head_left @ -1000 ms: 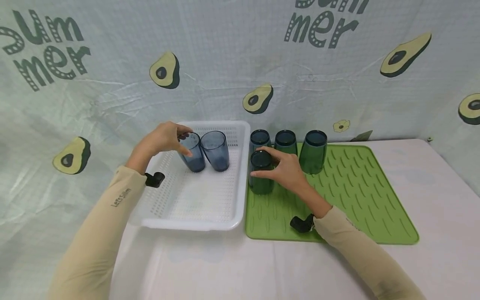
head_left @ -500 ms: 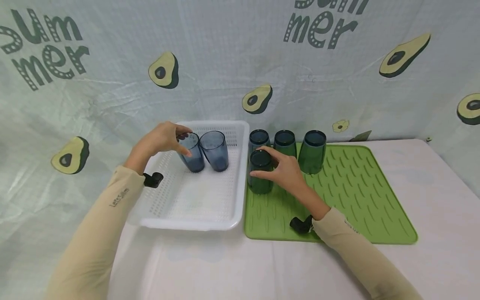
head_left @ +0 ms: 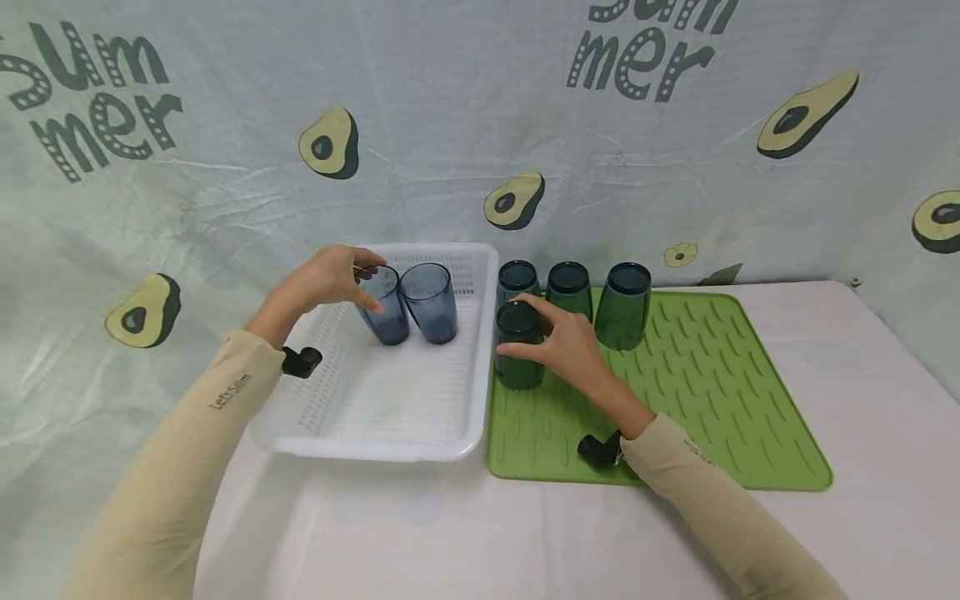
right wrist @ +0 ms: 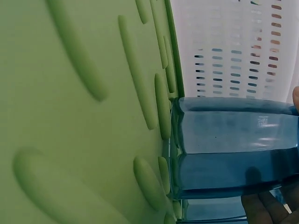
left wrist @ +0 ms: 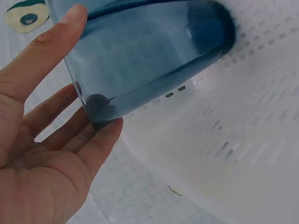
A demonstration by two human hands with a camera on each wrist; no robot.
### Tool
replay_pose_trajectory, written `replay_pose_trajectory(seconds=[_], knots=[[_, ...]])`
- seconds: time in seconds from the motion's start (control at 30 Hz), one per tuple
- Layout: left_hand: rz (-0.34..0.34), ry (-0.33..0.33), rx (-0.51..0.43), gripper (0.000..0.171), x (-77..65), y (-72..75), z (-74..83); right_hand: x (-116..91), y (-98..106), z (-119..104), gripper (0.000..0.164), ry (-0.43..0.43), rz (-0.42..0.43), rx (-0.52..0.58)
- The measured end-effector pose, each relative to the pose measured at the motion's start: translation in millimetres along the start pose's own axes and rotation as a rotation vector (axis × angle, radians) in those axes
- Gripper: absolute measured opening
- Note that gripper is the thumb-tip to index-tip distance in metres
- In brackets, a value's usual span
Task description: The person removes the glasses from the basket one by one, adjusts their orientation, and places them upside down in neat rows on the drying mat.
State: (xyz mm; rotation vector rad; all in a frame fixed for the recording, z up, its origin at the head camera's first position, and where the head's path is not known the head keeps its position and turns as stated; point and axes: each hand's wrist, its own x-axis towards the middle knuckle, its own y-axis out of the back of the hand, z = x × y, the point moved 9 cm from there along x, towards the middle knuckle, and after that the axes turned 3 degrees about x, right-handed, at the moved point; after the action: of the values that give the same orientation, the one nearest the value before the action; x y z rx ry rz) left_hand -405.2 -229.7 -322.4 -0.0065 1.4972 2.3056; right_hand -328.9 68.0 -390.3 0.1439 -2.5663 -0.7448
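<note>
Upturned front glass (head_left: 519,370) stands gripped in the right hand (head_left: 567,343)

grey backdrop (head_left: 420,75) with printed avocados (head_left: 328,143) and "summer" lettering (head_left: 638,58) behind a pale table (head_left: 480,542)

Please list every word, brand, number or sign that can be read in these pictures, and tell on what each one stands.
"Summer": avocado-print backdrop, upper left, split over two lines.
"Summer": same backdrop, right of centre, top cut off.
"Let's Slim": left sleeve, small, slightly blurred.
Right sleeve: print too blurred to read.
Tumblers: nothing readable.
</note>
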Motion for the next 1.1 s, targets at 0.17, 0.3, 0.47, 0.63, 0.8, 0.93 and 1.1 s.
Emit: replay_pose_trajectory(seconds=[0.17, 0.3, 0.47, 0.63, 0.8, 0.93, 1.1], knots=[[0.021, 0.02, -0.04, 0.082, -3.4, -1.3, -1.3, -1.6, -2.5, -0.1, 0.072, -0.011, -0.013, -0.007], [0.072, 0.009, 0.033, 0.081, -8.0, 3.6, 1.6, -0.7, -5.6, -2.7, 0.071, 0.009, -0.014, -0.005], [0.166, -0.046, 0.13, 0.078, -14.1, 14.6, 13.3, 0.7, -3.9, -4.4, 0.07, 0.022, 0.011, -0.021], [0.214, -0.07, 0.129, 0.079, -23.3, 21.5, 22.7, 0.2, -3.4, -2.4, 0.071, 0.014, 0.008, -0.028], [0.247, -0.087, 0.127, 0.08, -33.1, 26.3, 28.5, -0.1, -1.7, -0.9, 0.071, 0.022, 0.011, -0.033], [0.306, -0.111, 0.115, 0.08, -41.5, 30.8, 32.1, 0.0, 0.8, -0.5, 0.071, 0.025, 0.018, -0.028], [0.358, -0.124, 0.107, 0.079, -50.2, 36.5, 36.0, 0.5, 2.4, -1.1, 0.071, 0.034, 0.021, -0.038]])
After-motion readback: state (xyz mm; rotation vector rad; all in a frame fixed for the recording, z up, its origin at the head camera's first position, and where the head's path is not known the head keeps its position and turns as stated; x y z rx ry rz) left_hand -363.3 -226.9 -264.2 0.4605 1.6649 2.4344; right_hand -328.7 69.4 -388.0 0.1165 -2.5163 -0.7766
